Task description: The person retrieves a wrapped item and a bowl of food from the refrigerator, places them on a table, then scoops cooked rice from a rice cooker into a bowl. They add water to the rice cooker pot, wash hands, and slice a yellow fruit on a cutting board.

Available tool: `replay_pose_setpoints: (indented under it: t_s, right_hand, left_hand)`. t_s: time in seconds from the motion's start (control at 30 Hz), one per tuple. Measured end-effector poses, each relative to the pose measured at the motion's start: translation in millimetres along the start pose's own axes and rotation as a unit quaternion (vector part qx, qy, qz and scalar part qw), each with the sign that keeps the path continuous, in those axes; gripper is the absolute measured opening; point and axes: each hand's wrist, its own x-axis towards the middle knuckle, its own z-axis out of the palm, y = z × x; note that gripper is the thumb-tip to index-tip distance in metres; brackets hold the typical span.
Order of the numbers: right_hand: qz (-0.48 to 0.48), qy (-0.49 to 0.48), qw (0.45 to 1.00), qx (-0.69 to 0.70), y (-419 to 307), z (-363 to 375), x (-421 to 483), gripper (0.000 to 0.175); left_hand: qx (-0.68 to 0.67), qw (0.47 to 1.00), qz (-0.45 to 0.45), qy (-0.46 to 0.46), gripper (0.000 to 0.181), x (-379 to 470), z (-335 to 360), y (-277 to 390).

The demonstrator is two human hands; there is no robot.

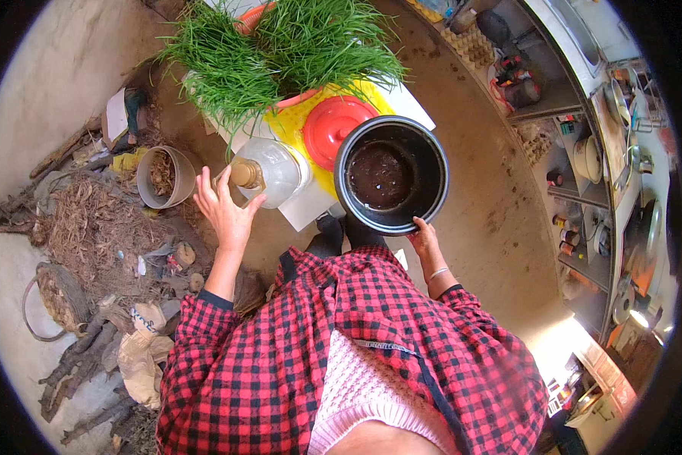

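My right hand (423,242) grips the near rim of a dark round inner pot (391,175), tilted so that its wet inside shows, with small pale bits at the bottom. With fingers spread, my left hand (227,213) is at the tan cap of a large clear plastic bottle (278,170); whether the fingertips touch the cap I cannot tell. Beside the pot lies a red round plastic lid (338,128) on a yellow sheet (287,128). Long green leafy stalks (284,57) fill a reddish plastic basket (298,99) beyond the bottle.
On the left are a bin (188,176) with dry scraps, a heap of dry plant matter (102,227), cut branches (79,364) and a crumpled paper bag (139,364). A shelved counter (594,227) with bowls, jars and pans curves along the right.
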Motion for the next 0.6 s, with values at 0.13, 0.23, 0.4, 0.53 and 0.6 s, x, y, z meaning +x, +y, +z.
replay_pose_setpoints:
  t_s: [0.13,0.23,0.4,0.53,0.6]
  right_hand:
    - [0.004,-0.003,1.0,-0.024,16.5,7.7,-19.3,0.013]
    - [0.001,-0.005,1.0,-0.027,36.1,14.0,-35.7,0.013]
    - [-0.017,0.037,0.999,0.019,95.2,34.3,-61.7,0.016]
    - [-0.014,0.102,0.993,0.05,153.8,53.4,-83.8,0.013]
    - [0.004,0.142,0.987,0.079,183.3,61.4,-97.8,0.014]
  left_hand:
    - [-0.243,0.966,-0.001,-0.082,0.064,22.9,2.2,-7.1]
    - [-0.177,0.97,0.077,-0.146,0.056,43.0,5.0,-18.0]
    - [-0.227,0.93,0.184,-0.222,0.047,71.7,13.3,-39.1]
    - [-0.263,0.894,0.279,-0.231,0.046,93.1,20.8,-62.0]
    - [-0.269,0.882,0.298,-0.246,0.045,107.1,22.3,-79.2]
